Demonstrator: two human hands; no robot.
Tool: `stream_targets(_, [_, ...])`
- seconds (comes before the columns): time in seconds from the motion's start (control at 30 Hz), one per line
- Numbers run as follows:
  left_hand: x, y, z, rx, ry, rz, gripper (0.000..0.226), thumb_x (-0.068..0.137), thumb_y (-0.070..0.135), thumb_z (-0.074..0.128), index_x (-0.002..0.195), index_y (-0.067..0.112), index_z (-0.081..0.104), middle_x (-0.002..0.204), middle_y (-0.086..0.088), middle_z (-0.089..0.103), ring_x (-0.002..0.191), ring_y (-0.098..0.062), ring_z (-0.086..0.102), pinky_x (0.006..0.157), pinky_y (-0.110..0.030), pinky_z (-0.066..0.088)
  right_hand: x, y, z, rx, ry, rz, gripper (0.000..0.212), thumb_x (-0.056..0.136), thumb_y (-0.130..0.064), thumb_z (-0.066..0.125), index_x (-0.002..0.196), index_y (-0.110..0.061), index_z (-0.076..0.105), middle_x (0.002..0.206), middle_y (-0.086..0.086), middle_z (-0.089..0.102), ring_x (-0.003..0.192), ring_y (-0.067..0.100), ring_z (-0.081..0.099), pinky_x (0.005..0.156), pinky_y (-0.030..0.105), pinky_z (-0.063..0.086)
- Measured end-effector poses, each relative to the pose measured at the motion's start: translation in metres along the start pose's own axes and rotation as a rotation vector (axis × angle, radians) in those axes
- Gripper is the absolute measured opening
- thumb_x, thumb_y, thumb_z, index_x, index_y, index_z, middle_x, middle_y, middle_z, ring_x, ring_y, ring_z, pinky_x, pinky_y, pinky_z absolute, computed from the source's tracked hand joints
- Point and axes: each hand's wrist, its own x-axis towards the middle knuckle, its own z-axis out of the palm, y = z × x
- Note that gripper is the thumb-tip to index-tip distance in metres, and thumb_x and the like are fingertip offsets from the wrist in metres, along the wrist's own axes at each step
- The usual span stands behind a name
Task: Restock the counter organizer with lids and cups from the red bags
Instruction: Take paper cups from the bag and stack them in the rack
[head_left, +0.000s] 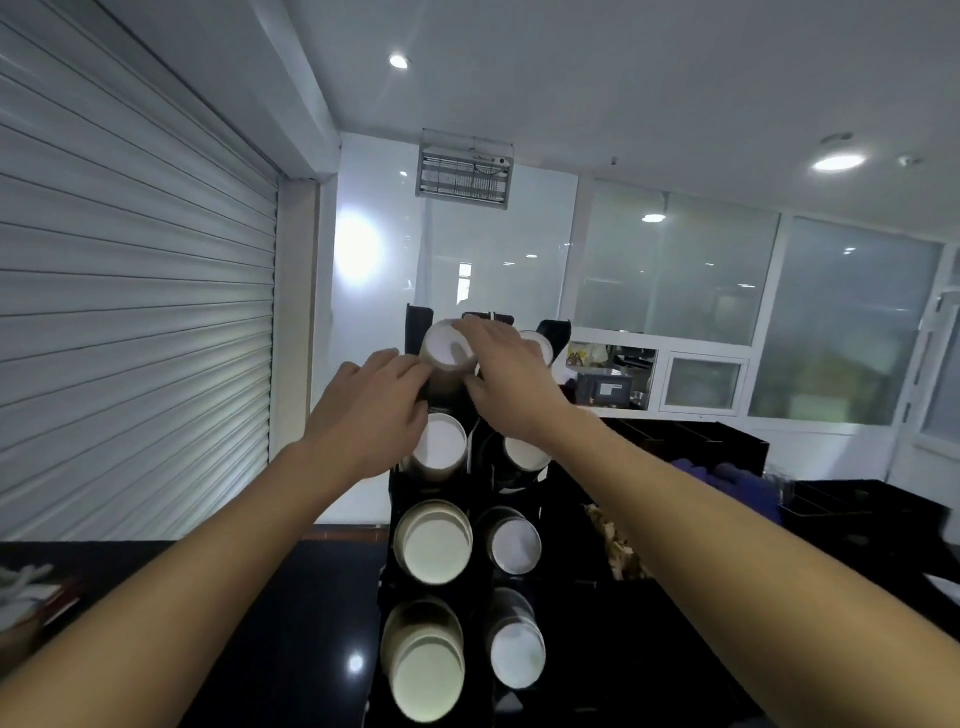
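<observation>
A tall black counter organizer (400, 499) stands on the dark counter, with stacks of paper cups lying in two columns of slots, their open mouths facing me. Both hands are at the top left stack of brown cups (445, 352). My left hand (371, 415) grips the stack from its left side. From the right, my right hand (506, 376) wraps over the stack, fingers across the rim and thumb beneath. Lower slots hold wide cups (434, 543) and narrower cups (514, 543). No red bag is in view.
The glossy black counter (291, 623) runs across the foreground. A white roller shutter (135, 312) fills the left wall. Black trays (862, 506) and something purple (727, 478) lie on the counter at right. Brown paper items (618, 545) sit beside the organizer.
</observation>
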Motion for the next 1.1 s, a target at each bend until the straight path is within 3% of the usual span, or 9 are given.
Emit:
stream_targets(0.13, [-0.011, 0.021, -0.012, -0.041, 0.001, 0.011, 0.037, 0.100, 0.033, 0.048, 0.135, 0.023, 0.054, 0.140, 0.004, 0.055, 0.131, -0.019, 0.044, 0.099, -0.041, 0.040, -0.068, 0.006, -0.014, 0.065, 0.052, 0.028, 0.054, 0.091, -0.011, 0.058, 0.142, -0.022, 0.047, 0.137, 0.000, 0.058, 0.126, 0.022, 0.048, 0.103, 0.046, 0.037])
stream_targets(0.4, [-0.050, 0.121, -0.011, -0.137, -0.111, 0.093, 0.043, 0.102, 0.040, 0.044, 0.141, 0.023, 0.051, 0.139, 0.005, 0.056, 0.133, -0.018, 0.044, 0.105, -0.042, 0.040, -0.195, 0.052, -0.047, 0.067, -0.098, 0.190, 0.032, 0.098, -0.022, 0.059, 0.129, -0.021, 0.064, 0.143, -0.006, 0.055, 0.128, 0.019, 0.050, 0.103, 0.037, 0.044])
stream_targets(0.63, [-0.092, 0.274, 0.014, -0.267, -0.288, 0.228, 0.047, 0.101, 0.044, 0.044, 0.143, 0.025, 0.048, 0.141, 0.003, 0.055, 0.133, -0.021, 0.046, 0.101, -0.045, 0.044, -0.328, 0.091, -0.101, 0.031, -0.083, 0.354, 0.030, 0.096, -0.022, 0.062, 0.125, -0.019, 0.066, 0.129, -0.002, 0.065, 0.121, 0.021, 0.056, 0.102, 0.037, 0.046])
stream_targets(0.8, [-0.123, 0.390, 0.027, -0.342, -0.400, 0.310, 0.043, 0.102, 0.040, 0.043, 0.142, 0.025, 0.050, 0.143, 0.004, 0.055, 0.133, -0.022, 0.047, 0.099, -0.045, 0.045, -0.474, 0.116, -0.136, 0.114, -0.109, 0.578, 0.030, 0.094, -0.020, 0.064, 0.124, -0.019, 0.067, 0.125, 0.000, 0.066, 0.116, 0.021, 0.057, 0.096, 0.040, 0.050])
stream_targets(0.9, [-0.156, 0.483, 0.033, -0.411, -0.469, 0.425, 0.040, 0.101, 0.038, 0.045, 0.138, 0.025, 0.053, 0.138, 0.005, 0.057, 0.127, -0.024, 0.050, 0.093, -0.045, 0.046, -0.569, 0.129, -0.165, 0.114, -0.134, 0.682, 0.029, 0.096, -0.021, 0.060, 0.124, -0.027, 0.066, 0.126, -0.007, 0.066, 0.116, 0.018, 0.057, 0.098, 0.035, 0.047])
stream_targets(1.0, [-0.189, 0.578, 0.035, -0.462, -0.519, 0.538, 0.043, 0.102, 0.039, 0.042, 0.143, 0.027, 0.048, 0.145, 0.005, 0.052, 0.132, -0.023, 0.046, 0.101, -0.041, 0.040, -0.657, 0.147, -0.209, 0.054, -0.074, 0.851, 0.028, 0.099, -0.025, 0.060, 0.126, -0.027, 0.065, 0.132, -0.008, 0.063, 0.123, 0.016, 0.054, 0.106, 0.035, 0.042])
stream_targets(1.1, [-0.211, 0.659, 0.030, -0.501, -0.555, 0.600, 0.045, 0.104, 0.040, 0.038, 0.147, 0.027, 0.044, 0.150, 0.005, 0.047, 0.137, -0.020, 0.041, 0.107, -0.040, 0.036, -0.736, 0.159, -0.262, -0.036, -0.136, 0.995, 0.033, 0.102, -0.031, 0.055, 0.134, -0.028, 0.058, 0.141, -0.011, 0.056, 0.132, 0.013, 0.046, 0.110, 0.033, 0.037])
